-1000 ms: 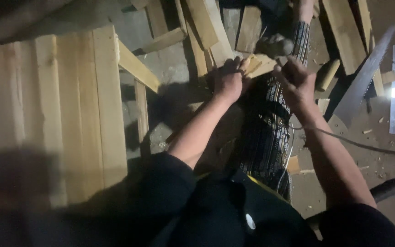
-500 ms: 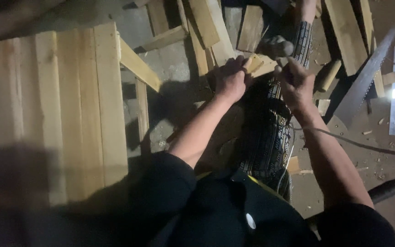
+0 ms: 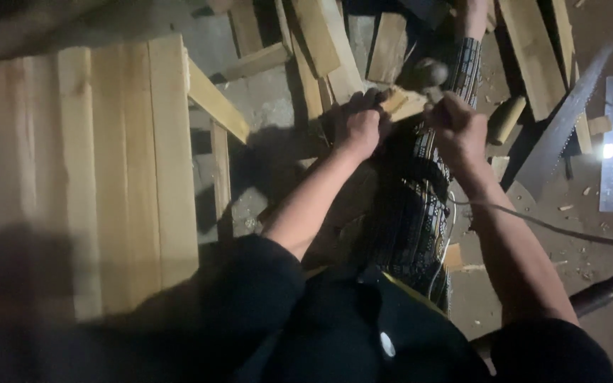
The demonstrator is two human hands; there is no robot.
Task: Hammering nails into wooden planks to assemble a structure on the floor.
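Dim workshop floor (image 3: 271, 106), grey concrete, strewn with sawdust and timber offcuts; a single hard light falls from the right.

Nearest the camera: the person's dark sleeves and dark top, seated or crouched, one leg in patterned black-and-white cloth (image 3: 413, 213) stretched out ahead over the floor. A thin cord (image 3: 533, 223) crosses the right forearm and trails off towards the right edge.

Left, near to middle: panel of pale planks (image 3: 86, 170) laid edge to edge, its near end in shadow; a slanted batten (image 3: 214, 99) juts out from its far right corner.

Middle, above the outstretched leg: left hand (image 3: 360, 128), grip closed around a small pale wood block (image 3: 402, 103). Right hand (image 3: 459, 131), just beside it, grip closed on the handle of a tool whose rounded dark head (image 3: 428, 72) sits at the block's far end; the kind of tool cannot be told for certain.

Right of the hands: short rounded wooden piece (image 3: 505, 119) lying on the floor, a handsaw (image 3: 558, 135) with its long blade running diagonally towards the far right, and a metal ruler (image 3: 610, 142) lying upright along the right edge, catching a bright glare.

Far edge: loose boards (image 3: 321, 42) and short offcuts heaped at mixed angles, more planks (image 3: 533, 50) at the far right corner. No labels or signs legible.
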